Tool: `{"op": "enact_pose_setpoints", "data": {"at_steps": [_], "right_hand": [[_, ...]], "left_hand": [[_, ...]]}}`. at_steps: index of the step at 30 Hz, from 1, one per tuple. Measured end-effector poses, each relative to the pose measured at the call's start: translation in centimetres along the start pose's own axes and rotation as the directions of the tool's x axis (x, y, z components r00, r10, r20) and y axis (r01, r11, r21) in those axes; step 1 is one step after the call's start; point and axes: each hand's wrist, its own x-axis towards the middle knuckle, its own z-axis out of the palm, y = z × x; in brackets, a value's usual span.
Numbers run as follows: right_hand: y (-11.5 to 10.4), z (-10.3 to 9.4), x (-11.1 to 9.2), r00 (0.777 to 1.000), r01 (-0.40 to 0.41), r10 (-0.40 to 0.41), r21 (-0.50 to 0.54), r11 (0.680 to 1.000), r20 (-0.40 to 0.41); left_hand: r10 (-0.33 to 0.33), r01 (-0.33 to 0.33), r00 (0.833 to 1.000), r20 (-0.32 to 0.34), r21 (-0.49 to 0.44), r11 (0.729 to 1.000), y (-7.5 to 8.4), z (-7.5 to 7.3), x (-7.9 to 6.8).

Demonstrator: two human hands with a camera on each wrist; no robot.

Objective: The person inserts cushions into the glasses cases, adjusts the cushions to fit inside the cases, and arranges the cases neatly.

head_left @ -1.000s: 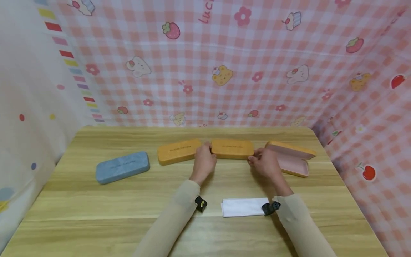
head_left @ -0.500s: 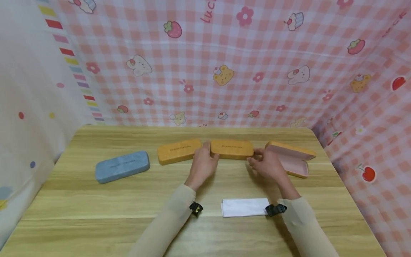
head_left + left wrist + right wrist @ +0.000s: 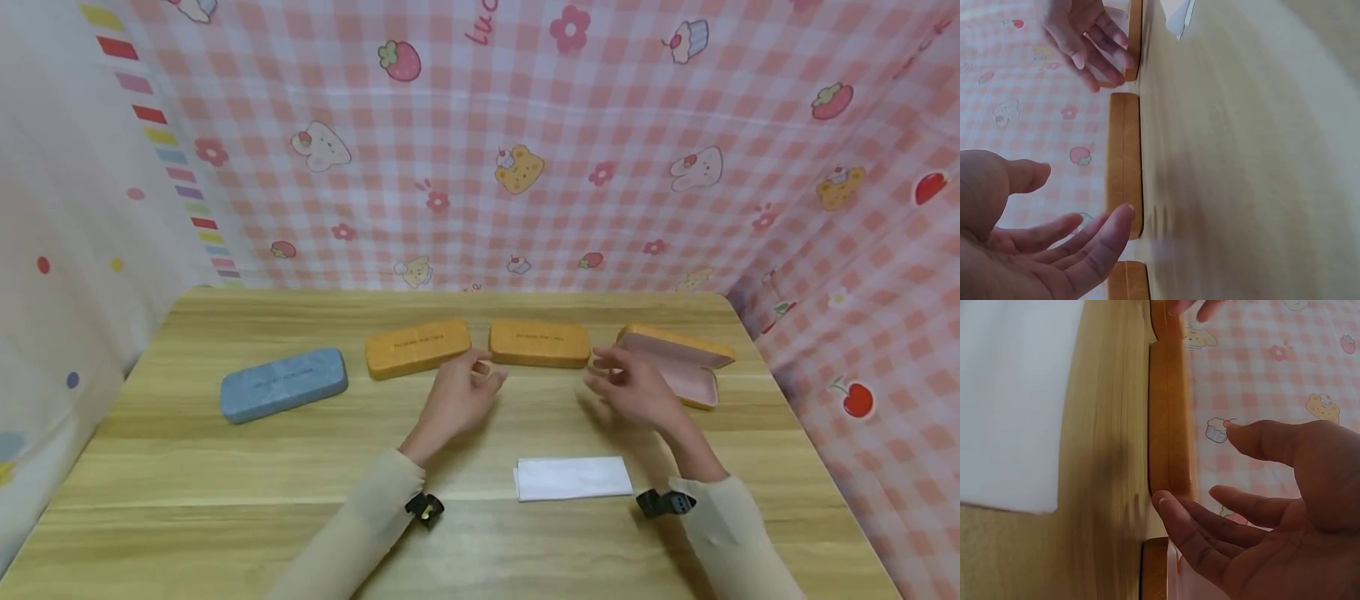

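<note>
A closed yellow glasses case [image 3: 540,343] lies between my two hands. Just off its near left corner is my left hand [image 3: 459,402], fingers loosely bent and holding nothing. On the other side, my right hand [image 3: 636,387] hovers with relaxed fingers, apart from the case, partly covering an open yellow case [image 3: 693,385] with a pink lining. Both wrist views show gaps between thumb and fingers, as at the left fingers [image 3: 1100,250] and the right fingers [image 3: 1197,540]. A second closed yellow case [image 3: 417,348] sits left of the middle one, slightly angled.
A blue glasses case [image 3: 285,385] lies further left on the wooden table [image 3: 225,500]. Nearer me, a folded white cloth [image 3: 573,479] lies between my forearms. A pink checked curtain [image 3: 465,125] hangs behind the table's back edge.
Both hands have let go of the middle yellow case and drawn back toward me, the left one also leftward. The cases stay where they were on the table.
</note>
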Motion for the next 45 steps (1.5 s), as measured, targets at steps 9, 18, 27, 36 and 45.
{"op": "enact_pose_setpoints", "data": {"at_steps": [9, 18, 27, 36, 45], "right_hand": [[-0.1, -0.7, -1.9, 0.998, 0.038, -0.039, 0.012, 0.999, 0.057], [1.4, -1.2, -3.8, 0.987, 0.101, -0.106, 0.051, 0.994, 0.119], [2.0, -1.3, -5.4, 0.982, 0.064, -0.080, 0.099, 0.993, 0.171], [2.3, -1.1, -7.2, 0.984, 0.061, -0.068, 0.048, 0.997, 0.168], [2.6, 0.0, -8.4, 0.987, -0.001, -0.007, 0.048, 0.999, 0.163]], "left_hand": [[0.031, -0.033, 0.993, 0.113, 0.016, 0.999, -0.8, -0.4, -2.5], [0.040, -0.045, 0.980, 0.196, 0.019, 0.999, -1.5, -0.2, -4.6], [0.086, -0.081, 0.971, 0.224, -0.032, 0.996, -1.6, 0.6, -6.1], [0.030, -0.030, 0.972, 0.233, -0.003, 1.000, -1.6, 1.0, -7.1], [-0.059, 0.058, 0.978, 0.198, 0.010, 0.998, -1.3, 1.7, -7.7]]}}
